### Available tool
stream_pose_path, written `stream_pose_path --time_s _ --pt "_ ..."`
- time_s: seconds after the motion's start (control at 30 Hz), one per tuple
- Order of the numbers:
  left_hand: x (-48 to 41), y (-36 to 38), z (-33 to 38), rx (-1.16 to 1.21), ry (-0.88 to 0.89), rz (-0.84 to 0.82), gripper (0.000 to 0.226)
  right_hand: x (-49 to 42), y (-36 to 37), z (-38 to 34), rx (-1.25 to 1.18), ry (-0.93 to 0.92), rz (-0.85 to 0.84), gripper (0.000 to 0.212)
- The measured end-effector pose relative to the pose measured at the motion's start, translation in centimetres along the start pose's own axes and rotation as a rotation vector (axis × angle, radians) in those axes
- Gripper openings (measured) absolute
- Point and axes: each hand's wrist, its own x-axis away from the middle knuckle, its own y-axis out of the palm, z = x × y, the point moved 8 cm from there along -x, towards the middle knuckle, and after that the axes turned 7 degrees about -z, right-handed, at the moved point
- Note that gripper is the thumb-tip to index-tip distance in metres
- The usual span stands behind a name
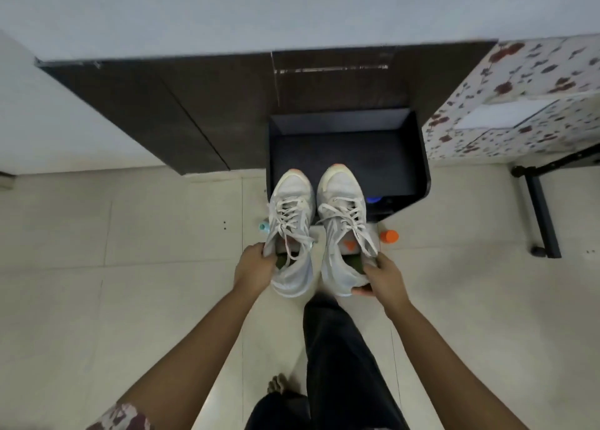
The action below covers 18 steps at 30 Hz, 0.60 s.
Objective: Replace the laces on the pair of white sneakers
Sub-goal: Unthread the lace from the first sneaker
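Note:
I hold a pair of white sneakers in the air, toes pointing away from me. My left hand [255,269] grips the left sneaker [292,228] at its collar, on the outer side. My right hand [381,278] grips the heel and collar of the right sneaker [344,225]. Both shoes carry white laces threaded through the eyelets, with loose ends hanging down over the tongues. The insides show green insoles.
A black open tray or box [347,150] stands on the tiled floor just beyond the shoes. An orange-capped object [389,235] and a teal one [263,226] lie beside it. Dark cabinet fronts [194,111] run behind. A patterned table [519,105] with black legs is at right.

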Motion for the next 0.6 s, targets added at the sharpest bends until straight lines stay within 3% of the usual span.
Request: stream_pose_path --time_s 0.37,0.6 --pt "7.0 6.6 -16.8 0.004 -0.023 -0.039 0.022 6.8 3.1 15.4 0.174 0.065 0.026 0.017" --pt "-2.9 16.6 -26.3 -0.073 -0.039 -0.035 0.026 -5.0 3.6 27.8 0.185 0.115 -0.029 0.022"
